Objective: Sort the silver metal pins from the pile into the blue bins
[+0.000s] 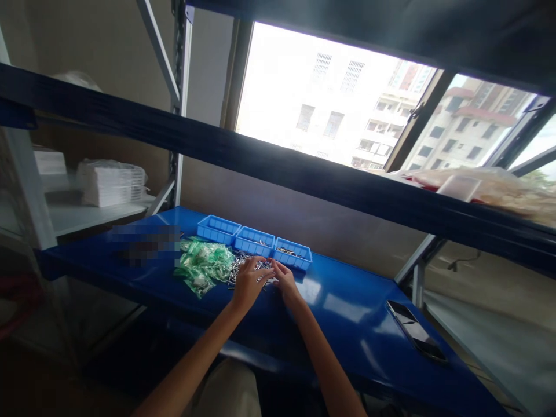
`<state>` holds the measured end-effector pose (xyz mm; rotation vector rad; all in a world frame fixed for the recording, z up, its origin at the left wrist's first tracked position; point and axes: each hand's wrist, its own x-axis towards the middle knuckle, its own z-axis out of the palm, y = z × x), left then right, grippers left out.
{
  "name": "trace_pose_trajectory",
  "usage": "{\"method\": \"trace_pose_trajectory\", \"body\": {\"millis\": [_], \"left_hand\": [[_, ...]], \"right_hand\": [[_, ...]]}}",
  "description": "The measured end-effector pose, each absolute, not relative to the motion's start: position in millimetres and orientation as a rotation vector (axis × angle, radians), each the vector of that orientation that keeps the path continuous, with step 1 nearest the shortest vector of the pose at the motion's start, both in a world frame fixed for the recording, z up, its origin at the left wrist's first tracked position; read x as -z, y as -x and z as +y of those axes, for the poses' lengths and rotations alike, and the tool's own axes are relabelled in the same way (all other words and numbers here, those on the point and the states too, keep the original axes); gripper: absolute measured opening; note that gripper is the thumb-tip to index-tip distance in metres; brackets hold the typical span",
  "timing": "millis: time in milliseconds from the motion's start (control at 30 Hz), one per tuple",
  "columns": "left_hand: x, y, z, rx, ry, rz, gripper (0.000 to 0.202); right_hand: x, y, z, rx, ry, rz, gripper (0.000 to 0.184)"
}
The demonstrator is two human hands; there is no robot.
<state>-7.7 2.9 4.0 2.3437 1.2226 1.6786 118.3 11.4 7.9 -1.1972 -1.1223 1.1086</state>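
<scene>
My left hand (248, 282) rests on a loose pile of small silver metal parts (238, 267) on the blue shelf top (347, 307), its fingers curled and pinched over them. My right hand (284, 278) sits just beside it, fingertips close to the left hand's, fingers bent over the same pile. What either hand grips is too small to make out. Left of the pile lies a heap of small green plastic bags (203, 263). Behind the hands stand three blue trays in a row: left (218, 228), middle (254, 240), right (293, 253).
A black phone (416, 331) lies flat near the right front edge of the shelf top. A dark blue shelf beam (278, 168) crosses overhead. White wrapped stacks (110, 182) sit on the grey shelf at left. Bagged goods (490, 188) lie on the upper right shelf.
</scene>
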Motion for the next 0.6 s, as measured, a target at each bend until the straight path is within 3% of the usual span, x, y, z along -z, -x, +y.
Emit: {"method": "trace_pose_trajectory", "body": {"millis": [233,400,600], "left_hand": [[-0.7,13.4,10.6,-1.895,-2.009,1.332,0.024],[7.0,14.6,19.7,-1.754,-1.967,1.618,0.038],[11.6,13.7,26.9,-1.592,-2.099,1.705,0.043]], "right_hand": [[-9.7,-114.3,10.1,-1.087,1.184,-1.113,0.041],[-3.5,-118.5,18.2,-0.974,1.289,-1.144,0.045],[-5.4,-134.9,15.2,-0.381,1.704,-1.258,0.035]]}}
